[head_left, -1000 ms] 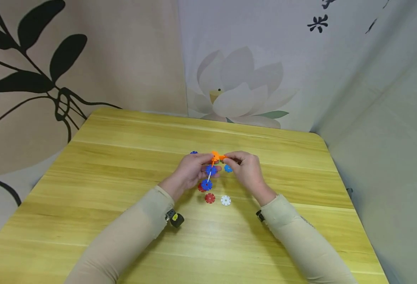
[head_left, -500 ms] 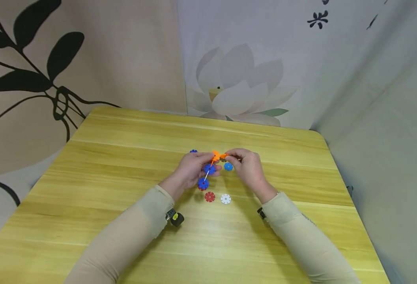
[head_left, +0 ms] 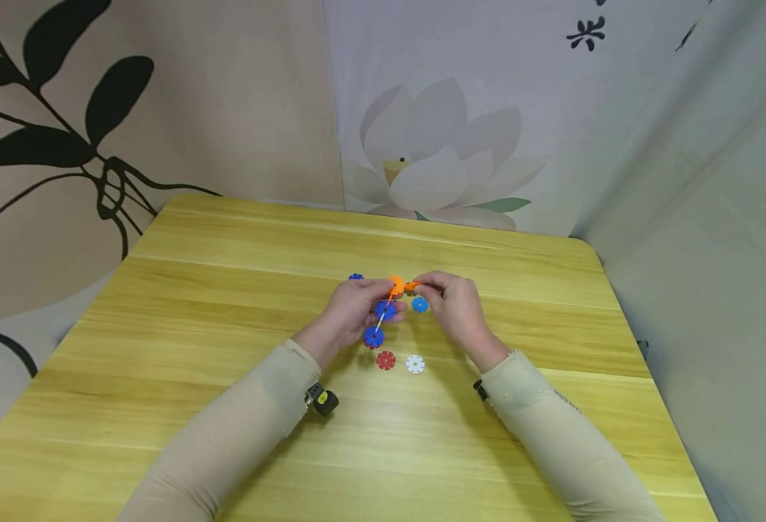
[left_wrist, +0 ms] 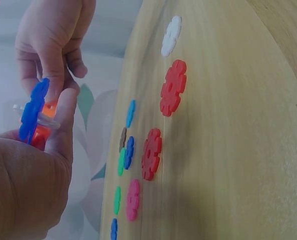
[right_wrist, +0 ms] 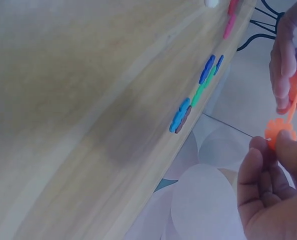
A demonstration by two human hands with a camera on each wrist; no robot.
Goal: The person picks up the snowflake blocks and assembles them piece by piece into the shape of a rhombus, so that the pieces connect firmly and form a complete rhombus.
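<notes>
Above the table both hands hold a chain of notched plastic discs, slotted together edge to edge. My left hand [head_left: 351, 313] pinches it near an orange disc [head_left: 397, 286]; two blue discs [head_left: 385, 311] with a white disc seen edge-on between them hang toward me. Thumb and fingers of my right hand [head_left: 456, 312] pinch another orange disc [right_wrist: 277, 129] at the far end. An edge-on orange piece [right_wrist: 292, 110] bridges the two hands in the right wrist view. Whether the slots there are fully pushed in cannot be told.
On the wooden table [head_left: 226, 290] lie loose discs: white [head_left: 414, 364], red [head_left: 385, 360], light blue [head_left: 419, 304] and dark blue [head_left: 356, 277]. The left wrist view adds a second red disc [left_wrist: 151, 154], a pink disc [left_wrist: 133, 200], green discs [left_wrist: 117, 200] and a brown one [left_wrist: 122, 140].
The hanging blue discs have swung slightly left, and the right hand has turned its orange disc a little. Over the last half second hardly anything has moved.
</notes>
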